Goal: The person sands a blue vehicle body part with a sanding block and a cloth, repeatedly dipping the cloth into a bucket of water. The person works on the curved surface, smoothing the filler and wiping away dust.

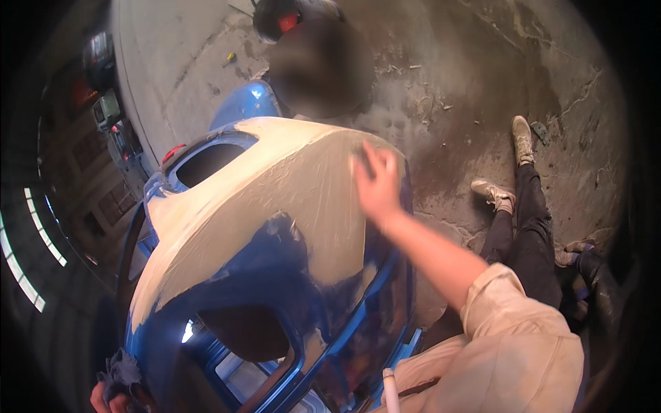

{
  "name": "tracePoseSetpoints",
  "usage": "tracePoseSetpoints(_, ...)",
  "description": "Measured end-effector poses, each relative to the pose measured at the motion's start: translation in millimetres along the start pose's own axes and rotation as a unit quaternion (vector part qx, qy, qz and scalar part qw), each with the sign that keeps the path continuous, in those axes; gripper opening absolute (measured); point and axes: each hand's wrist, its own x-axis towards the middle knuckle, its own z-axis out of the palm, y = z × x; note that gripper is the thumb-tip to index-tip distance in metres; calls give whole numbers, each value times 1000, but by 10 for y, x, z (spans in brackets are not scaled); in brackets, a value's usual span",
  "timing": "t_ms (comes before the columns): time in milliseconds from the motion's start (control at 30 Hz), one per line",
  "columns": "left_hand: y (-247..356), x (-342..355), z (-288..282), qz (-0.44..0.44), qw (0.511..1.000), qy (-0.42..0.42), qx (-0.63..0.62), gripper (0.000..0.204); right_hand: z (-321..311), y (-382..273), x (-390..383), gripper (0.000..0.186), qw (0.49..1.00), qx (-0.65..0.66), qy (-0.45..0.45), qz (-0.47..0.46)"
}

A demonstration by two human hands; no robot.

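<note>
A loose, pale beige fabric shirt (530, 372) is worn, its short right sleeve (492, 292) finished with a thick turned-up cuff near the elbow. The cloth is marked by creases; the right forearm (434, 255) and right hand (377, 186) are left bare.

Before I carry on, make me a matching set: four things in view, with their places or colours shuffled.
1. right hand
2. pale shoes
3. car body
4. left hand

A. on the concrete floor
B. bottom-left, beside grey fabric
C. at the smeared tan coating
D. blue where uncoated

Pairs: 1-C, 2-A, 3-D, 4-B
</note>
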Motion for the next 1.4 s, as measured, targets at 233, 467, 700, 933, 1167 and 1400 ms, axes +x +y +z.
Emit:
tracePoseSetpoints(233, -14, -196, 30, -17, 998, 17, -56, 50, -637, -329, -1679, 54, 988, 34, -147, -17)
tracePoseSetpoints(467, 258, -246, 91, 252, 964, 58, -66, 34, -1298, -336, -995, 44, 986, 156, -49, 10)
tracePoseSetpoints(700, 1577, -315, 1038, 384, 907, -89, -148, 57, -2112, -221, -619, 45, 995, 90, 15, -37)
tracePoseSetpoints(933, 2732, 115, 1999, 377, 924, -23, -54, 20, -2617, 313, -409, 44, 999, 28, 22, 14)
tracePoseSetpoints(1167, 3189, 1609, 2839, 235, 972, 12, 16, 15, -3246, 602, -303, 41, 999, 7, 0, 49)
tracePoseSetpoints(1400, 3244, 2568, 3141, 131, 990, -27, 44, 18, -3992, 812, -192, 42, 995, 11, 18, 97)
